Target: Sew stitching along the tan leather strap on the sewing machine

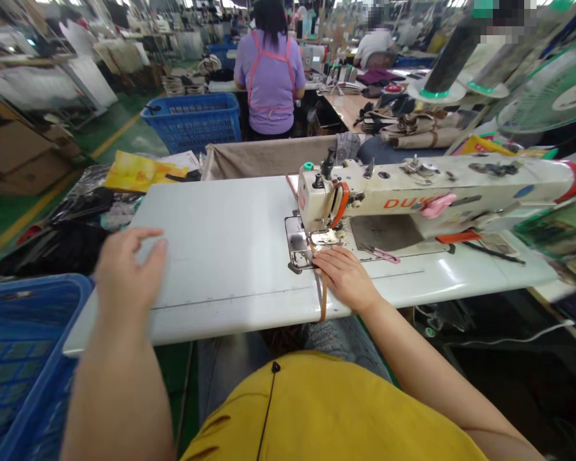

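My left hand [129, 272] is raised above the left part of the sewing table, with thumb and fingers apart and nothing in it; motion blurs it a little. My right hand [343, 275] rests at the front of the sewing machine [388, 198], its fingertips pressing on a narrow brown strip [323, 299]. From under those fingers the strip runs over the table's front edge. Its other end leads toward the presser foot, where the fingers partly hide it. Thread snips with pink handles [386, 255] lie on the machine bed, right of my right hand.
A white table top [221, 243] carries a printed ruler along its front. Blue baskets stand at the left [72, 301] and beyond the table [196, 118]. Behind the machine is a fabric-lined bin [269, 157]. A person in purple [271, 77] sits ahead. A green fan [552, 89] is at right.
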{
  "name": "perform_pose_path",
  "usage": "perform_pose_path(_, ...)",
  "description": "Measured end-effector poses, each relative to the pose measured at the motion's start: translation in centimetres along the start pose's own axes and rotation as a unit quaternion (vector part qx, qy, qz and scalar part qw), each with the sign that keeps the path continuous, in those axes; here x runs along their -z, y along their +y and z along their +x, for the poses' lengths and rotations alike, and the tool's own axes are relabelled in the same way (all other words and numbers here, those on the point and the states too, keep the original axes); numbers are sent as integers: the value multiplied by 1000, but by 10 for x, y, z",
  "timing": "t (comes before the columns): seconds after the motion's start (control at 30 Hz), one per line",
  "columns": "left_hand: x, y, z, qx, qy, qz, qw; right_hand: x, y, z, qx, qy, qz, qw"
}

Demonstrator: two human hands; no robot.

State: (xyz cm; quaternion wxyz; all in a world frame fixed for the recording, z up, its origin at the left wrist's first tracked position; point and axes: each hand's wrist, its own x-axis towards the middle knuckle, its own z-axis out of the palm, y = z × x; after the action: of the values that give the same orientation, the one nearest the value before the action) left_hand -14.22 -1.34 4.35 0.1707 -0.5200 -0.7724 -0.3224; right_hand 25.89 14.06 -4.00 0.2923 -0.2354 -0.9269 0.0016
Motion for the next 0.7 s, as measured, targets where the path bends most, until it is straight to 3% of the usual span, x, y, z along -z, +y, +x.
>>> perform_pose_path(0.17, -39, -17, -63, -2, -43, 18, 999, 0, 0, 0, -10, -16, 3, 1000)
perform_pose_path(0.27, -45, -24, -88, -20, -20, 46, 999, 1, -1, 1, -11, -16, 1, 1000)
perform_pose_path(0.53, -43, -31, -94, -8, -2, 18, 1000, 3, -1, 0, -13, -12, 3, 1000)
perform_pose_path(0.7, -47, -26, -93, -29, -71, 91, 993, 2, -1, 2, -5, 0, 11, 1000)
